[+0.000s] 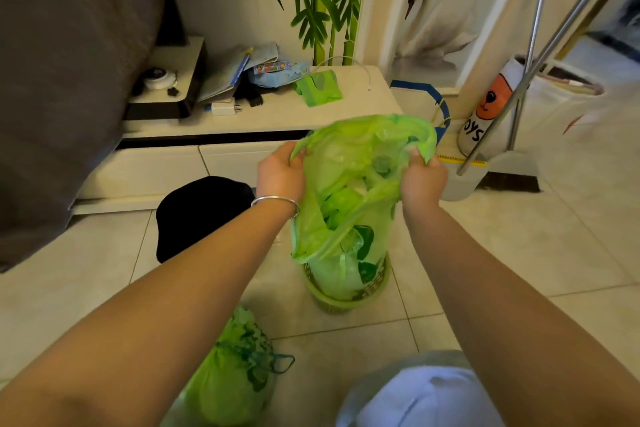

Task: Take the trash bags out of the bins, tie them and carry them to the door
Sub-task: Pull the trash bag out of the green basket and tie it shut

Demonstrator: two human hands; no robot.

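We have the green trash bag (pixel 346 191) partly lifted out of the small green woven bin (pixel 346 291) that stands on the tiled floor (pixel 519 253); its lower end still sits inside the bin, while its open mouth is held up above it, so that we look down on the crumpled rubbish within. Our left hand (pixel 280 172) pinches the rim of the bag on its left side, fingers curled over the plastic, and our right hand (pixel 424 177) grips the opposite side of the rim in the same way, the two hands apart and the mouth stretched wide between them. We judge that we are in the taking-out step for this bin, with tying yet to come. Next we shall need to draw the bag clear of the bin, gather the two sides of the rim together and knot them; the thin plastic looks apt to tear if we pull hard. Near our left forearm a second green bag (pixel 232 378) lies on the floor, its neck already drawn shut, which suggests one bin is done. Beyond the bin runs a low white cabinet (pixel 259 114), and to the right metal poles (pixel 533 55) lean by a white toy bag (pixel 491 104).
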